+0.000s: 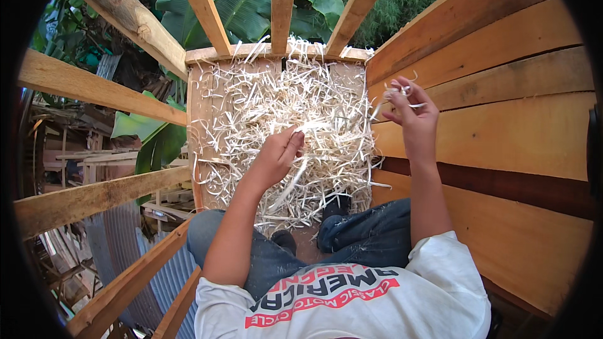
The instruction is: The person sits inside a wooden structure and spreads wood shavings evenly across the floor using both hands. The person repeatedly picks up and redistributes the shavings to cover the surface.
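Observation:
My left hand [276,156] is closed over the middle of the heap, gripping a pale, thin strip [294,179] whose lower end sticks out below the fingers. To the right, my right hand [416,115] is raised beside the plank wall, its fingers curled in a pinch around a few curly pale shavings [405,91]. Beneath both hands a thick, loose layer of whitish shavings [333,110] covers much of the wooden floor [210,97]. Whether they are wood or bamboo, I cannot tell.
Horizontal planks [502,135] form a wall on the right. Spaced wooden bars [107,191] stand on the left and far sides, with banana leaves [245,3] beyond. Corrugated metal sheets [166,282] lie outside at lower left. My bent legs [370,226] are close to the near shavings.

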Motion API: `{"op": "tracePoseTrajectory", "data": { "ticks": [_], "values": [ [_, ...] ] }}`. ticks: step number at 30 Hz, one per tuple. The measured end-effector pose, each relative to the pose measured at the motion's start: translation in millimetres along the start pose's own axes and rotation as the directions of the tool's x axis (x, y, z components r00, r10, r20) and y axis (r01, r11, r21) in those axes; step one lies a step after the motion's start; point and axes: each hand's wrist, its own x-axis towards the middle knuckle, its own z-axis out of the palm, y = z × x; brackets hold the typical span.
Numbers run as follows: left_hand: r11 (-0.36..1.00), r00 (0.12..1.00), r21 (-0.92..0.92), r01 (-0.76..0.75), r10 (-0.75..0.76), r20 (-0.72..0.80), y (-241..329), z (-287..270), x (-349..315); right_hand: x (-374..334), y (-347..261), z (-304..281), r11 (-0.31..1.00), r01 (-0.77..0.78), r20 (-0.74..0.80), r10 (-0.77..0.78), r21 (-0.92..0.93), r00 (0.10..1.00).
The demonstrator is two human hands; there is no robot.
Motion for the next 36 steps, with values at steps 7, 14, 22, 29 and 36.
{"op": "tracePoseTrajectory", "data": {
  "ticks": [7,14,22,29,36],
  "values": [
    [0.941,0.970,0.257,0.219,-0.237,0.045,-11,-1,-5,-35,27,24,0.628,0.313,0.491,0.128,-0.713,0.862],
    [0.361,0.902,0.887,0.289,-0.414,-0.125,-32,-10,-28,-62,84,74,0.544,0.324,0.597,0.457,-0.774,0.659],
    [0.430,0.893,0.822,0.374,-0.405,-0.194,-13,-34,-31,-80,192,143,0.540,0.362,0.490,0.111,-0.760,0.865],
    [0.458,0.897,0.802,0.383,-0.392,-0.205,-12,-38,-35,-59,245,160,0.485,0.456,0.646,0.365,-0.746,0.670],
    [0.518,0.923,0.782,0.346,-0.337,-0.185,-10,-40,-31,-7,136,130,0.802,-0.217,0.698,0.593,-0.556,0.401]
  ]
}}
